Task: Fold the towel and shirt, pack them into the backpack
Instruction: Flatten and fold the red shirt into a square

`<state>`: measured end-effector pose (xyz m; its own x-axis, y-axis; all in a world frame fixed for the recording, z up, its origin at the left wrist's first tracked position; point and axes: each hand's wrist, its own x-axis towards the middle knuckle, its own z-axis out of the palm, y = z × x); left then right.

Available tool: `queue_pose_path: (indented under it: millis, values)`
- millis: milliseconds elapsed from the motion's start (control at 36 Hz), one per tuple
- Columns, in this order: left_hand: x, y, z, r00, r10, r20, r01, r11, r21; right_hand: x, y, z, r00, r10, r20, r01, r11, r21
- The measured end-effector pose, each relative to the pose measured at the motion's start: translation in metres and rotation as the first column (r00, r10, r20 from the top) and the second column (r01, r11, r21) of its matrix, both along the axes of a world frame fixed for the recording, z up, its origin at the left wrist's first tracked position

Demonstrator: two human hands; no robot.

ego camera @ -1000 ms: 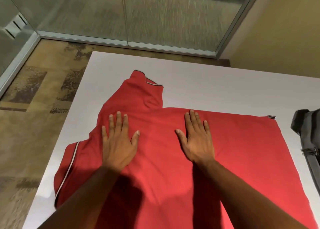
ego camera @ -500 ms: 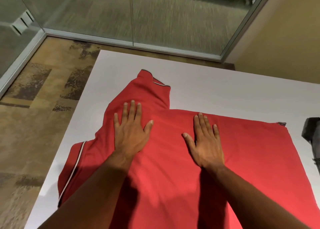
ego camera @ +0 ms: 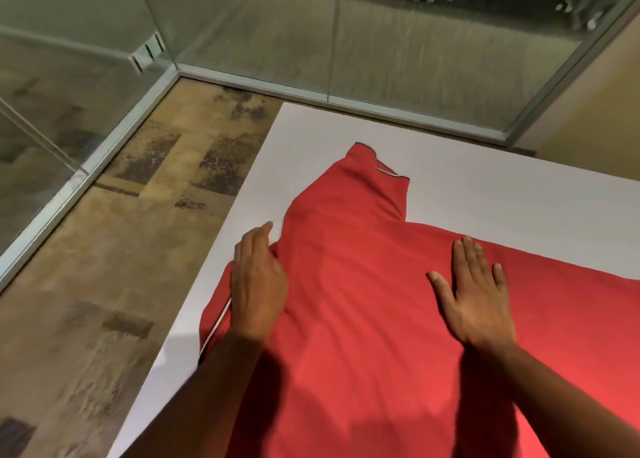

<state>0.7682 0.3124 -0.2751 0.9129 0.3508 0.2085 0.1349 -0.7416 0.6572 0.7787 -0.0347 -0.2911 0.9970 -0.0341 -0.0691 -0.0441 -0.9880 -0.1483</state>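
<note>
Shirt (ego camera: 363, 301) spread on white surface (ego camera: 485, 194). Right hand (ego camera: 474, 298) flat, fingers straight, pinning the cloth; left hand (ego camera: 258, 281) curled at the sleeve edge, likely gripping it to fold.

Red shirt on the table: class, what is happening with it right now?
A person is folding the shirt, which lies spread on the white table. The right hand presses flat on the cloth. The left hand is at the shirt's left edge, by the sleeve, fingers partly curled; whether it grips the cloth is unclear. No fold by the hands shows yet.
</note>
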Motion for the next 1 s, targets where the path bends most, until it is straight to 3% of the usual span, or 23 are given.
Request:
queue_pose_path:
  millis: [83, 167, 250, 333, 389, 528, 722, 833, 889, 1000]
  values:
    - [-0.003, 0.017, 0.001, 0.990, -0.013, -0.139, 0.023, 0.997, 0.072, 0.001, 0.008, 0.005, 0.999, -0.050, 0.022, 0.048, 0.995, 0.082]
    - [-0.003, 0.026, 0.002, 0.985, -0.046, -0.166, 0.080, 0.975, 0.205, 0.008, 0.044, 0.015, 0.983, -0.123, 0.133, 0.095, 0.976, 0.198]
    - [-0.002, 0.031, 0.003, 0.981, -0.038, -0.189, 0.093, 0.952, 0.292, 0.026, 0.108, 0.022, 0.977, 0.115, 0.178, -0.162, 0.947, 0.277]
    - [-0.002, 0.040, 0.000, 0.984, -0.023, -0.178, 0.089, 0.924, 0.372, 0.046, 0.172, 0.023, 0.899, 0.413, 0.149, -0.439, 0.835, 0.333]
    - [-0.004, 0.047, 0.000, 0.987, -0.023, -0.157, 0.085, 0.912, 0.400, 0.060, 0.204, 0.024, 0.849, 0.518, 0.105, -0.520, 0.783, 0.342]
    - [-0.008, 0.067, -0.002, 0.992, -0.033, -0.121, 0.077, 0.921, 0.381, 0.089, 0.231, 0.016, 0.878, 0.465, -0.113, -0.410, 0.854, 0.321]
    - [-0.008, 0.076, -0.004, 0.989, -0.020, -0.150, 0.073, 0.931, 0.357, 0.083, 0.235, 0.007, 0.901, 0.423, -0.097, -0.407, 0.901, 0.151]
    - [-0.008, 0.071, -0.005, 0.991, 0.021, -0.131, 0.036, 0.907, 0.420, 0.080, 0.239, 0.006, 0.914, 0.393, -0.097, -0.381, 0.916, 0.125]
    - [-0.011, 0.062, 0.000, 0.997, 0.021, -0.068, 0.009, 0.907, 0.420, 0.085, 0.240, 0.009, 0.915, 0.383, -0.124, -0.358, 0.915, 0.186]
    - [-0.024, 0.032, 0.009, 0.992, -0.129, 0.016, 0.114, 0.924, 0.364, 0.091, 0.235, 0.028, 0.934, 0.340, -0.114, -0.234, 0.819, 0.524]
